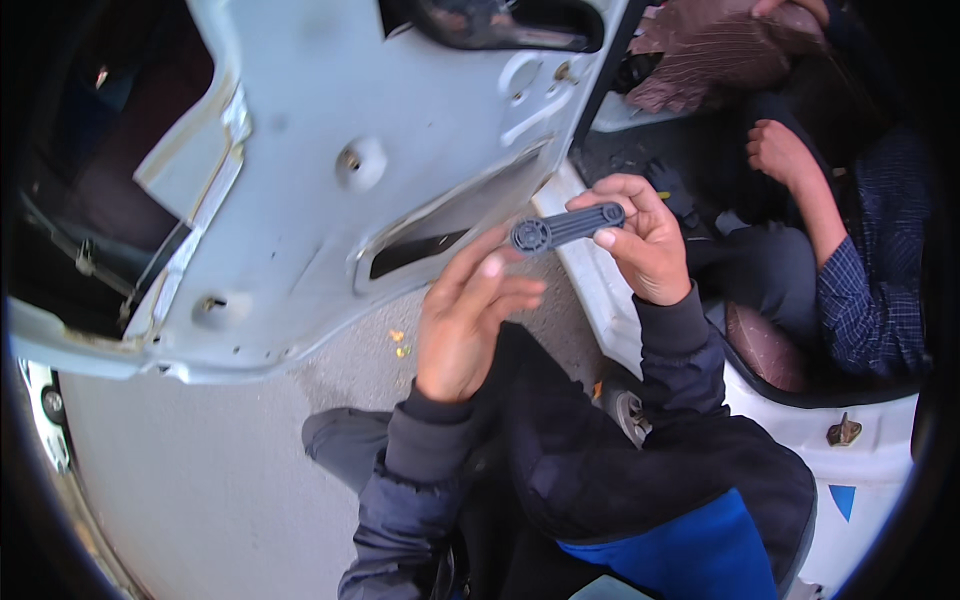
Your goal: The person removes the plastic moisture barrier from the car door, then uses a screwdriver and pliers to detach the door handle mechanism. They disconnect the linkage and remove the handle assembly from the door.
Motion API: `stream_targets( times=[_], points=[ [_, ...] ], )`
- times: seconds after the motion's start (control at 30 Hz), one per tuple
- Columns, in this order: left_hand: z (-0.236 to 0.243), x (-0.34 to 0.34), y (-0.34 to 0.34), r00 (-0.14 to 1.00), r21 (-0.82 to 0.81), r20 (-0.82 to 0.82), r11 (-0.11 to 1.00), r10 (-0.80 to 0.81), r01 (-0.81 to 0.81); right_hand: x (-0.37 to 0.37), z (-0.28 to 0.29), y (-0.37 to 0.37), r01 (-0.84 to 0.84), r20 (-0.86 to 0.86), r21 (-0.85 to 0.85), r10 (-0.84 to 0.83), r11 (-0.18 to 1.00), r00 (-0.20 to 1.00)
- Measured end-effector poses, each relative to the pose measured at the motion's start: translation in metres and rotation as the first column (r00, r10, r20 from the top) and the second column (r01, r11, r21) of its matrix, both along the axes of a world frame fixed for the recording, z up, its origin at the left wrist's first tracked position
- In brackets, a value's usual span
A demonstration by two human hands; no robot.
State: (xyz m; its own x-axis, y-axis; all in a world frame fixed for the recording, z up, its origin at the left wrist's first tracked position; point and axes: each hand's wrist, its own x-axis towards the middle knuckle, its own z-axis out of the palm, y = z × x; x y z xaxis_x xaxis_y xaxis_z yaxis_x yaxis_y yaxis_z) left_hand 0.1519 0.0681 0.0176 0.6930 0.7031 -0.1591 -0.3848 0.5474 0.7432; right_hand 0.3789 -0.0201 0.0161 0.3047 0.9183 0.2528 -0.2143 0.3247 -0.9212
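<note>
A dark grey plastic crank handle (567, 225), with a ribbed round boss at its left end, is held level in my right hand (645, 245), thumb on its near edge and fingers behind. My left hand (465, 310) is just below and left of that end, fingers spread apart; whether a fingertip touches the handle I cannot tell. Behind both hands stands a pale bare metal door (280, 180) with round recesses, a long slot and a cut-out at its left.
Another person (860, 260) sits in the vehicle at right, a bare hand (775, 150) beside maroon upholstery (700, 60). The white door sill (580, 270) runs between us. My bent legs (540, 450) are over grey pavement (220, 450). A metal latch (843, 430) is on the body at lower right.
</note>
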Motion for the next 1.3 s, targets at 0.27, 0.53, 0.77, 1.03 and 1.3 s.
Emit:
stream_targets(
  times=[0.27, 0.53, 0.77, 1.03, 1.3],
  points=[
    [-0.004, -0.049, 0.006, 0.981, 0.082, -0.121, 0.986, 0.152, -0.143, 0.096, 0.028, 0.066, 0.55, 0.214, 0.088, -0.555, 0.83, 0.804],
    [-0.031, -0.093, -0.003, 0.955, 0.02, -0.131, 0.964, 0.267, -0.267, 0.127, 0.046, 0.111, 0.479, 0.481, 0.001, -0.42, 0.878, 0.769],
    [-0.051, -0.112, -0.01, 0.941, -0.023, -0.152, 0.951, 0.301, -0.308, 0.129, 0.054, 0.115, 0.45, 0.471, 0.042, -0.414, 0.892, 0.779],
    [-0.06, -0.133, -0.017, 0.915, -0.046, -0.177, 0.926, 0.362, -0.375, 0.123, 0.056, 0.122, 0.543, 0.646, 0.079, -0.458, 0.836, 0.611],
    [-0.069, -0.142, -0.023, 0.909, -0.055, -0.178, 0.918, 0.378, -0.392, 0.129, 0.041, 0.13, 0.544, 0.372, 0.018, -0.511, 0.839, 0.775]
  ],
)
